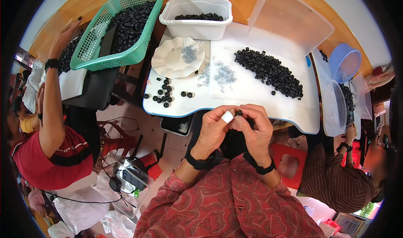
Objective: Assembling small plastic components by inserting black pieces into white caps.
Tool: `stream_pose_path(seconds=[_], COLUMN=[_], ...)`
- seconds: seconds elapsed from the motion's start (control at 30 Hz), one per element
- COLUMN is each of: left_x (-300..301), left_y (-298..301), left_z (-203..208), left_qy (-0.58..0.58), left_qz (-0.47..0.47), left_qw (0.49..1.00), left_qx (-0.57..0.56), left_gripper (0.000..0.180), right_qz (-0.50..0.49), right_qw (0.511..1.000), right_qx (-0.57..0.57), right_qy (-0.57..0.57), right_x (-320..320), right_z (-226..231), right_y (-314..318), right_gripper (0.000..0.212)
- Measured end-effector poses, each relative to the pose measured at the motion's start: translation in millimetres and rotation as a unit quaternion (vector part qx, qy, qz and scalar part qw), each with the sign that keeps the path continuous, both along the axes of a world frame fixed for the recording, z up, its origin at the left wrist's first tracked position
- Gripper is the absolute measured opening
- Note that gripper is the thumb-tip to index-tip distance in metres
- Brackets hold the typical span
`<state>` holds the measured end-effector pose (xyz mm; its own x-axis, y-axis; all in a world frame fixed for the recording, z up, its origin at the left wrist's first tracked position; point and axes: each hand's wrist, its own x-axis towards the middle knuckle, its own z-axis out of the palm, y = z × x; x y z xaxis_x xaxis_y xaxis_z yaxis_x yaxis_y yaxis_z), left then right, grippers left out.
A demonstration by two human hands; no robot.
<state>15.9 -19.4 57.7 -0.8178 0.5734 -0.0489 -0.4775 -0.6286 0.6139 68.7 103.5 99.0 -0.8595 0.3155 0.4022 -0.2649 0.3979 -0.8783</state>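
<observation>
Close in front of my body, just past the table's front edge, my two hands meet fingertip to fingertip. A small round black part is pinched between them, half covered by the fingers. My left hand is closed on it and wears a white wrap round one digit. My right hand is curled closed on the same part from the other side. Beyond them, a heap of black ring-like parts covers the table's right side. Small clear pieces lie scattered mid-table, and more rest on a scalloped cream plate.
Loose black parts sit near the table's front left. Behind stand a white tub, a green basket of black parts and a translucent lid. Co-workers in a red shirt and a striped shirt are at either side.
</observation>
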Motion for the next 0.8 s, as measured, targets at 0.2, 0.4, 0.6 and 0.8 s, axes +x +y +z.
stream_pose_path(seconds=[0.2, 0.4, 0.6, 0.8], left_x=[2, 4, 6, 10], left_y=[1, 0, -6, -11], left_z=[7, 14, 19, 28], left_qy=[0.019, 0.052, 0.082, 0.064], left_qz=[0.017, 0.059, 0.049, 0.041], left_qw=[1.0, 0.997, 0.995, 0.997], left_qx=[0.003, -0.006, 0.001, 0.023], left_gripper=[0.022, 0.022, 0.022, 0.024], right_qz=[0.04, 0.028, 0.008, 0.01], right_qw=[0.991, 0.996, 0.998, 0.998], right_qx=[-0.125, -0.083, -0.054, -0.064], right_qy=[-0.005, 0.006, 0.01, 0.009], right_x=[5, 10, 13, 13], right_z=[1, 7, 13, 17], right_y=[-1, -2, -1, -6], right_gripper=[0.022, 0.022, 0.015, 0.011])
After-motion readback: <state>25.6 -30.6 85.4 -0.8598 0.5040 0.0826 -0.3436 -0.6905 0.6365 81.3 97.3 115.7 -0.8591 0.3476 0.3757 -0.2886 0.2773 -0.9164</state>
